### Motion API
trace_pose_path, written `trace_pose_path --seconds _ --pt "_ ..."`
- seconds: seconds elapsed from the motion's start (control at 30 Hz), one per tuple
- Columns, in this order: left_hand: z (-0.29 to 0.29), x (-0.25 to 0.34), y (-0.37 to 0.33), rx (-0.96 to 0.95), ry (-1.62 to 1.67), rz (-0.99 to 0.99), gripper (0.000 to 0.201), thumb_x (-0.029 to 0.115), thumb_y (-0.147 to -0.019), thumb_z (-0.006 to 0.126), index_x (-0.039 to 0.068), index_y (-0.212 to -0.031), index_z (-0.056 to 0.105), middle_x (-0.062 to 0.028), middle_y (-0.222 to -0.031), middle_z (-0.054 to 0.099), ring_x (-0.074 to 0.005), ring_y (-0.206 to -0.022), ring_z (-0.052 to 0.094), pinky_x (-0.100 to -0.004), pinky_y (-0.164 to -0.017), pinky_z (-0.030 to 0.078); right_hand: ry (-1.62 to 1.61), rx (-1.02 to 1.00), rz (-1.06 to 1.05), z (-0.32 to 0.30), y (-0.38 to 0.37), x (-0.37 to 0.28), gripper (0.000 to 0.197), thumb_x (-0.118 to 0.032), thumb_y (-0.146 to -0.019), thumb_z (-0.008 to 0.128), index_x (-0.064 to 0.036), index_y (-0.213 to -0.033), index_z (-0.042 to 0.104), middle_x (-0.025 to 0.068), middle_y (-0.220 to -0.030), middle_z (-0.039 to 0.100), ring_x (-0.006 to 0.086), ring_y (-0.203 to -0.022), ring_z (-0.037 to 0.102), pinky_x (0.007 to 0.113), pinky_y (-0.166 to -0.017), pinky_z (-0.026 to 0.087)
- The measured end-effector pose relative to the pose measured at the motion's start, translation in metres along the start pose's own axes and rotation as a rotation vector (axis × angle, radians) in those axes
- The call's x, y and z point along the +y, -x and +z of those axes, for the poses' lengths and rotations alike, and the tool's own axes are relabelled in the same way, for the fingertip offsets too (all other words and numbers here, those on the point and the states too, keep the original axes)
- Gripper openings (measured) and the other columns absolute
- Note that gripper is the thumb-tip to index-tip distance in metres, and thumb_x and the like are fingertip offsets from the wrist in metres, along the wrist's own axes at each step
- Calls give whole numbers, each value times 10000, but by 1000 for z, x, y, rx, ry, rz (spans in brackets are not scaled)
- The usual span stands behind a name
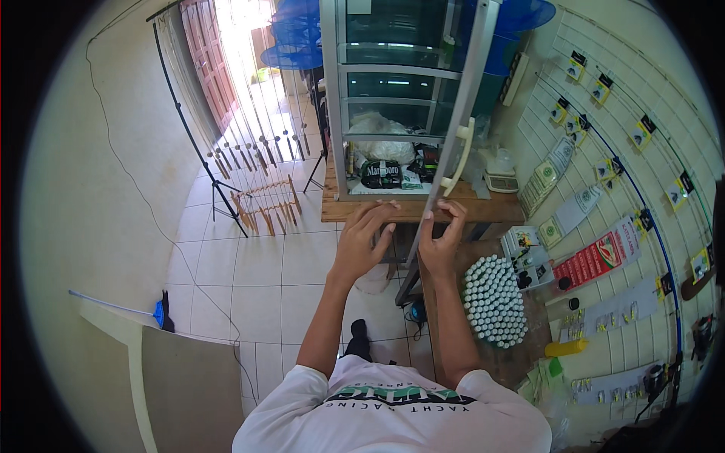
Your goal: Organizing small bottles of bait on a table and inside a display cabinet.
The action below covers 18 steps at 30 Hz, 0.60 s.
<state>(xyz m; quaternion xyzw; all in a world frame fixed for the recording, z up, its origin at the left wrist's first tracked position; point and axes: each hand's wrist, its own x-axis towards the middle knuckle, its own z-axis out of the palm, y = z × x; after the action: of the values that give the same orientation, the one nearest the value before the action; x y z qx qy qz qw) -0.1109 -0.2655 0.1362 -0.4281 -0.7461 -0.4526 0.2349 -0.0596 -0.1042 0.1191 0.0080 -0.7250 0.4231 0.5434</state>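
A glass-fronted display cabinet [336,113] with a silver metal frame stands in front of me on a wooden table [343,210]. Its door [458,113] is swung outward and carries a cream handle [461,155]. My right hand [442,238] is at the lower part of the door's frame, thumb and fingers bent around its edge, below the handle. To its left, my left hand [362,240] hovers by the table's front edge, fingers loosely curved and apart, holding nothing. Inside the cabinet's bottom shelf lie a black package [381,174] and a clear plastic bag [384,143].
At right, many white-capped small bottles [495,302] crowd a brown side table [491,362], beside a white box [527,257]. A wire grid [596,121] with hanging packets lines the right wall. Fishing rods [260,151] stand in a wooden rack [268,205] at left.
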Motion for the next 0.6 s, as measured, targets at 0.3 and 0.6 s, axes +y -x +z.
trace_pose_path --seconds 0.3,0.6 --pt "0 -63 -27 37 -9 -22 452 71 -910 590 41 -1359 546 -114 -1322 606 -338 -1237 542 -443 -1017 444 21 -207 -89 79 -34 43 234 4 -837 626 -12 -1064 572 157 -1130 536 340 -1088 511 429 -953 415" --pt "-1 -160 -65 139 -135 -43 544 5 -857 576 6 -1397 503 -126 -1352 585 -324 -1259 532 -424 -1022 432 270 -301 -222 151 -60 86 360 5 -838 569 -70 -1179 653 143 -1335 509 375 -1341 395 493 -1096 352"
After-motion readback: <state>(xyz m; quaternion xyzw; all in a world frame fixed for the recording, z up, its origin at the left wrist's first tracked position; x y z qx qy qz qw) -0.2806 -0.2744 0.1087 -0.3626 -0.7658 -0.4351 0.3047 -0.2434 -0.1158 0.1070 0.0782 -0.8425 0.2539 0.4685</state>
